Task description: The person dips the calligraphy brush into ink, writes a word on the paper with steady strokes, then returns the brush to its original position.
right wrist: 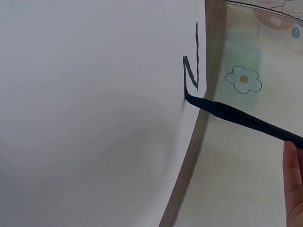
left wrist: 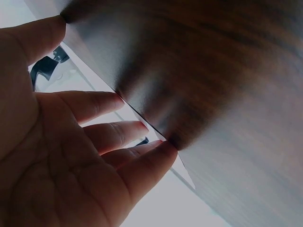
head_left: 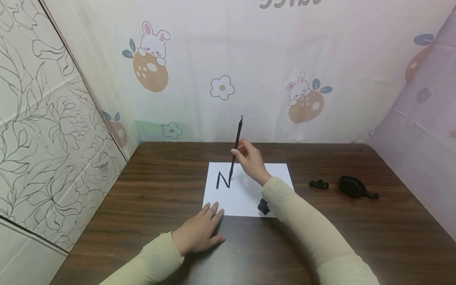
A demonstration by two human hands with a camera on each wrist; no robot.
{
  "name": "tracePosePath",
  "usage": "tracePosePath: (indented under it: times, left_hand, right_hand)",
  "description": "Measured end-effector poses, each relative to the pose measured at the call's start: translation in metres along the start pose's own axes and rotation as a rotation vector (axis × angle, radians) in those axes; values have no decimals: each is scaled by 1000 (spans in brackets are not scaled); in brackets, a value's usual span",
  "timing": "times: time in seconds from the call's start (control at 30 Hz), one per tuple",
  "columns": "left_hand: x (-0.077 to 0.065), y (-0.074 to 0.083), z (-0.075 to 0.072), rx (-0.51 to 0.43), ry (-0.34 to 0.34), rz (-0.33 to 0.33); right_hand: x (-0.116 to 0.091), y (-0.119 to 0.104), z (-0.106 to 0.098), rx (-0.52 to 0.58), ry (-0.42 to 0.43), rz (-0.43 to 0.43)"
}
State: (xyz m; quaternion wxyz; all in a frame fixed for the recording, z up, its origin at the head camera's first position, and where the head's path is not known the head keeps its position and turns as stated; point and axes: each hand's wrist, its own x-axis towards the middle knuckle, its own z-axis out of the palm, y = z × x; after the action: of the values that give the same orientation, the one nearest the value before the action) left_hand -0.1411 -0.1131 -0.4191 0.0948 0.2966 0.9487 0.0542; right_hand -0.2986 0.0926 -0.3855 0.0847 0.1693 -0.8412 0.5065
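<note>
A white sheet of paper (head_left: 246, 202) lies on the wooden table, bearing black strokes (head_left: 223, 180) that look like an N with its last stroke partly drawn. My right hand (head_left: 251, 160) pinches a dark writing brush (head_left: 236, 138) by its handle, tilted slightly from upright. In the right wrist view the bent tip of the brush (right wrist: 227, 112) touches the paper at the lower end of a stroke. My left hand (head_left: 199, 231) lies with spread fingers at the sheet's near left corner. The fingertips (left wrist: 113, 101) rest along the paper's edge.
Right of the paper are a small black brush rest (head_left: 318, 184) and a black shallow dish with a handle (head_left: 352, 187). A small black object (head_left: 263, 206) shows beside the right sleeve, its kind unclear. A patterned cloth (head_left: 249, 59) hangs behind the table's far edge.
</note>
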Motion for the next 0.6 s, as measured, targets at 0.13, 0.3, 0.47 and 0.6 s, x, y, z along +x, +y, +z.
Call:
tracePosePath:
  times: [0.13, 0.3, 0.47, 0.6]
  left_hand:
    - [0, 0, 0, -4, -6, -4]
    - [0, 0, -1, -10, -11, -8]
    - [0, 0, -1, -11, -10, -8]
    - [0, 1, 0, -9, -10, -10]
  right_hand:
    - [3, 3, 1, -9, 12, -13]
    - [7, 5, 2, -24, 33, -27]
    - [9, 5, 2, -9, 35, -8]
    - [11, 5, 3, 18, 35, 8]
